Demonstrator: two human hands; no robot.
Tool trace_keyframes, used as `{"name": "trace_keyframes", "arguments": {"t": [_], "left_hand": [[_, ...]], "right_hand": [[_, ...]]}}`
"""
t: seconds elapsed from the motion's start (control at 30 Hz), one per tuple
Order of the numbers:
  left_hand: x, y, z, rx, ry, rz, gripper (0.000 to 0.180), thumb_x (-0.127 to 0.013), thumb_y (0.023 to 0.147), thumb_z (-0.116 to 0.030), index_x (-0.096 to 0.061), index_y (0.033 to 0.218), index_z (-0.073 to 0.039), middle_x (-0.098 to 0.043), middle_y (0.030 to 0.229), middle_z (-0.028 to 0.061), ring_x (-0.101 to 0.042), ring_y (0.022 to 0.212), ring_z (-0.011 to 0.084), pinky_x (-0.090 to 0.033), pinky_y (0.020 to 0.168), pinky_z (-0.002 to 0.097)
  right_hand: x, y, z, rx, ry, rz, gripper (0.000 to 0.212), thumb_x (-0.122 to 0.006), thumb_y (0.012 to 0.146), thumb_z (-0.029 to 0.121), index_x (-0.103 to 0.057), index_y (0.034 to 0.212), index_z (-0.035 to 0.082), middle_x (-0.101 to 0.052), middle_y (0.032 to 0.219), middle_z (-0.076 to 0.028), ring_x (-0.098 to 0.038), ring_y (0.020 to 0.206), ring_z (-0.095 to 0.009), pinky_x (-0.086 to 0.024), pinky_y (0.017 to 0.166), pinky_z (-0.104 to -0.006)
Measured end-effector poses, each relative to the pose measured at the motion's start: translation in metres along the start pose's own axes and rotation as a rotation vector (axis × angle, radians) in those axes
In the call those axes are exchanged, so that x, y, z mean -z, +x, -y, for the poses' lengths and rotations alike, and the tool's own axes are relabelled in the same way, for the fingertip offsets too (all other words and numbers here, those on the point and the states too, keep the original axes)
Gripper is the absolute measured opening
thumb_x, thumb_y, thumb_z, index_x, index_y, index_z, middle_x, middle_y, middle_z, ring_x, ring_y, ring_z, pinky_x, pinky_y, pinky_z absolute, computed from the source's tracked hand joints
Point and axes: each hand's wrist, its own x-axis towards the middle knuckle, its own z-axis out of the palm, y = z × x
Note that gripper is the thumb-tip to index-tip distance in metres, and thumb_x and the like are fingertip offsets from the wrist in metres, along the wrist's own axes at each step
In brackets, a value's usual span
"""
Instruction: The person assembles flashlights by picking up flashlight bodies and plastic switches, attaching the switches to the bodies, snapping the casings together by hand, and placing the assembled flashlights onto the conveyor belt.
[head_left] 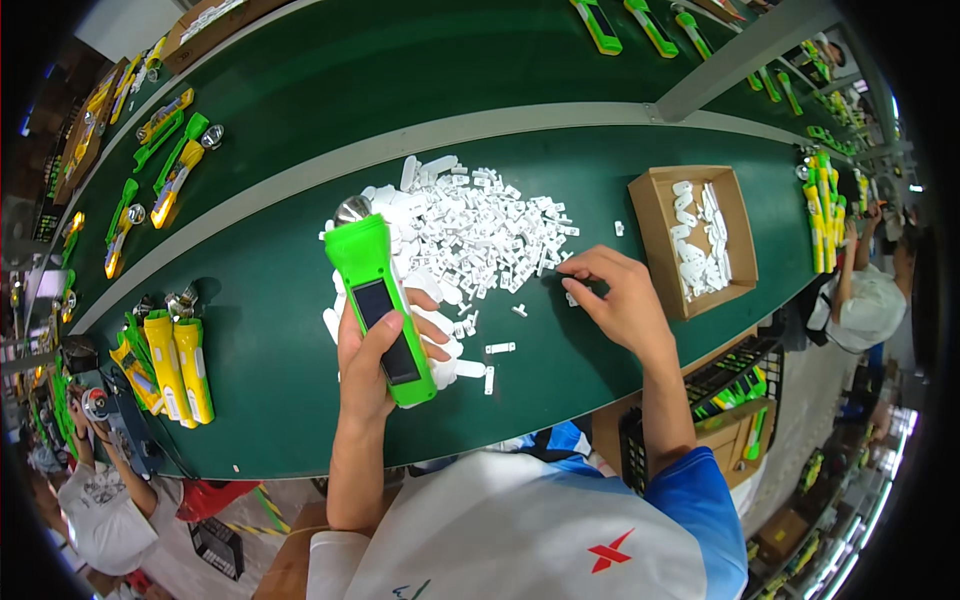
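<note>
Cardboard box (655,240) holds white pieces (706,272); left fingers (384,331) grip flashlight (358,247); right fingers (598,264): hold unclear.

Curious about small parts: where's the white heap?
The white heap lies near the head view's middle, left of the right hand, partly behind the green flashlight.

Frame center-left: the left hand (362,362) grips a green flashlight (378,300). Center-right: the right hand (627,302) hovers beside white parts (480,225).
</note>
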Motion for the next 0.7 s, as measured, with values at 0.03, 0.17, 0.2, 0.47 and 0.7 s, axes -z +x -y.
{"name": "trace_keyframes", "arguments": {"t": [0.03, 0.17, 0.2, 0.47, 0.7], "left_hand": [[0.01, -0.001, 0.008, 0.034, -0.063, 0.025, 0.043, -0.054, 0.093, -0.013, -0.036, 0.129, 0.001, -0.061, 0.101, 0.0231, -0.069, 0.07, 0.0262, -0.06, 0.056, 0.0344], [0.015, -0.006, 0.025, 0.065, -0.097, 0.053, 0.045, -0.055, 0.091, -0.01, -0.035, 0.129, 0.002, -0.06, 0.098, 0.0207, -0.068, 0.071, 0.0262, -0.061, 0.058, 0.036], [0.007, -0.007, 0.026, 0.089, -0.119, -0.001, 0.042, -0.058, 0.091, -0.008, -0.04, 0.127, 0.002, -0.06, 0.098, 0.0183, -0.068, 0.073, 0.0237, -0.061, 0.06, 0.0358], [-0.007, -0.012, 0.031, -0.061, -0.025, -0.107, 0.049, -0.068, 0.088, -0.008, -0.046, 0.13, -0.001, -0.062, 0.1, 0.0145, -0.066, 0.08, 0.0193, -0.058, 0.071, 0.0353], [-0.008, -0.009, 0.029, 0.118, -0.384, -0.013, 0.059, -0.024, 0.103, -0.045, -0.043, 0.135, 0.002, -0.061, 0.103, 0.0206, -0.063, 0.086, 0.023, -0.054, 0.065, 0.0318]], "right_hand": [[-0.006, -0.003, -0.003, -0.002, -0.059, -0.007, 0.018, -0.073, 0.084, 0.005, -0.071, 0.102, 0.005, -0.068, 0.094, -0.008, -0.067, 0.082, -0.023, -0.054, 0.07, -0.0312], [-0.027, 0.001, -0.006, 0.067, -0.149, -0.079, 0.018, -0.074, 0.083, 0.004, -0.071, 0.1, 0.005, -0.068, 0.094, -0.008, -0.067, 0.08, -0.022, -0.054, 0.069, -0.0306], [-0.03, 0.003, -0.006, 0.067, -0.167, -0.112, 0.016, -0.074, 0.083, 0.006, -0.071, 0.099, 0.006, -0.068, 0.091, -0.008, -0.067, 0.078, -0.024, -0.054, 0.068, -0.0328], [-0.037, 0.01, -0.003, 0.039, -0.15, -0.149, 0.016, -0.077, 0.081, 0.008, -0.07, 0.096, 0.005, -0.067, 0.087, -0.009, -0.065, 0.07, -0.024, -0.052, 0.063, -0.034], [-0.042, 0.01, -0.009, 0.026, -0.157, -0.21, 0.013, -0.077, 0.081, 0.007, -0.071, 0.092, 0.004, -0.068, 0.083, -0.01, -0.064, 0.07, -0.025, -0.051, 0.062, -0.0343]]}}
